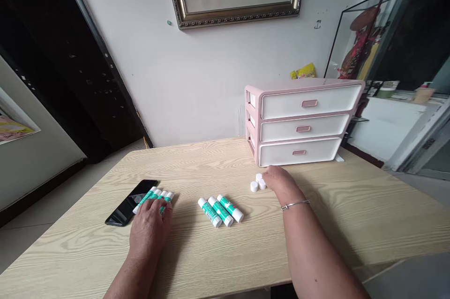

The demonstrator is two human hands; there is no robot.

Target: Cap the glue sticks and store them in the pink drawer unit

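My left hand (150,226) is closed around a row of several green-and-white glue sticks (145,199), partly hidden under its fingers. Those sticks lie at the edge of a black phone (123,207) and partly over it. Between my hands, three more glue sticks (220,211) lie side by side at a slant on the table. My right hand (279,181) reaches farther forward, its fingers curled downward beside a small cluster of round white caps (254,186). The fingertips are hidden behind the hand, so what they hold cannot be made out.
The wooden table (211,261) stands against a white wall. At its back right is a pink-and-white drawer unit (302,129), just beyond my right hand. A yellow packet (304,71) shows behind that unit. A framed picture (239,15) hangs above. A grey surface (411,275) touches the lower right corner.
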